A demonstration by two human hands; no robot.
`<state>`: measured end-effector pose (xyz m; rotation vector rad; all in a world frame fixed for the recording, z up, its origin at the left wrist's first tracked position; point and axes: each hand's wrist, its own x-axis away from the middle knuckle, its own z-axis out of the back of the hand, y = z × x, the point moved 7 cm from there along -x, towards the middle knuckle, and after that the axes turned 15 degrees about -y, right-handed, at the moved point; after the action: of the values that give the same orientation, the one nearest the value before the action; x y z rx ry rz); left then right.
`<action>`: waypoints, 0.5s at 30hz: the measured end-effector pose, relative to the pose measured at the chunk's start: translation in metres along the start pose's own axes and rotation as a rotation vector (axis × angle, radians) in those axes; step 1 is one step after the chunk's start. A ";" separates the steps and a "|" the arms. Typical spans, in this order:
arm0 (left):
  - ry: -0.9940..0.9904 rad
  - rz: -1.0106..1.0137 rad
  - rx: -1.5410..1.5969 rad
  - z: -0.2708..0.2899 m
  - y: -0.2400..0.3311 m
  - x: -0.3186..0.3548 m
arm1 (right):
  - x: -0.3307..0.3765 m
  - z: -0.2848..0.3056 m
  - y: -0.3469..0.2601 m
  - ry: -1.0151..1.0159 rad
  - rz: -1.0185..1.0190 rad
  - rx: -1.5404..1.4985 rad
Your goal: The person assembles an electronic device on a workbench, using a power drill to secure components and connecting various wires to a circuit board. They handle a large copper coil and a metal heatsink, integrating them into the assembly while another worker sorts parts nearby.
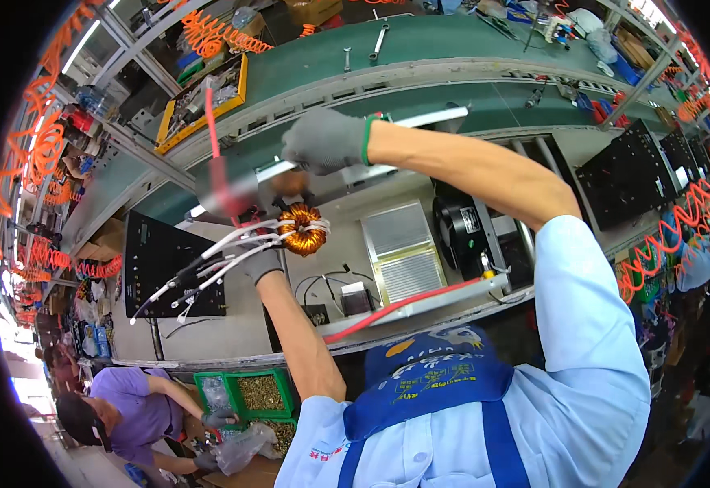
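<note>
- Copper-wound toroid coil (pixel 302 229) sits at the centre of the view, just above the open grey chassis (pixel 355 268) on the bench, with white sleeved leads (pixel 208 260) fanning out to the left.
- Left hand (pixel 261 262), in a grey glove, is closed around those leads just beside the coil — it steadies the part.
- Right hand (pixel 324 140), also gloved, is closed over the top of a power screwdriver (pixel 237 189) that hangs on a red cord (pixel 211 122); the tool is blurred, and its tip near the coil cannot be made out.
- Judged from this, the step in hand is fastening the coil into the chassis — driver over the part, leads held clear.
- Next move would call for keeping the tool squarely over the fixing point and the leads out of its way.
- Nearby: a ribbed heat sink (pixel 404 252) and a black fan (pixel 460 232) to the right, a black panel (pixel 163 256) to the left, green bins of small parts (pixel 261 394) at the near edge, and another person (pixel 139 411) at lower left.
</note>
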<state>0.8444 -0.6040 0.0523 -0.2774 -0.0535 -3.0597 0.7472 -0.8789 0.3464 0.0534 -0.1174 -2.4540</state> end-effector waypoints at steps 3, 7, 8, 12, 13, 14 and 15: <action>-0.032 -0.183 1.466 -0.076 -0.017 -0.054 | -0.013 -0.042 0.023 -0.039 0.045 -0.042; -0.170 -0.160 2.333 -0.140 0.020 -0.063 | -0.015 -0.139 0.061 -0.093 -0.004 -0.203; -0.171 -0.193 2.360 -0.151 0.014 -0.060 | -0.015 -0.148 0.059 -0.098 0.035 -0.252; -0.273 -0.037 2.282 -0.172 0.045 -0.034 | -0.008 -0.217 0.063 -0.222 -0.037 -0.397; -0.301 -0.060 2.267 -0.176 0.051 -0.034 | -0.008 -0.227 0.060 -0.243 -0.023 -0.394; -0.203 0.024 2.100 -0.183 0.051 -0.037 | -0.008 -0.237 0.056 -0.265 -0.011 -0.391; -0.201 0.062 2.086 -0.188 0.052 -0.038 | -0.006 -0.247 0.051 -0.287 -0.002 -0.391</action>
<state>0.8519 -0.6607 -0.1374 -0.2874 -2.5356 -1.3832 0.8010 -0.9314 0.1058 -0.4686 0.2378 -2.4289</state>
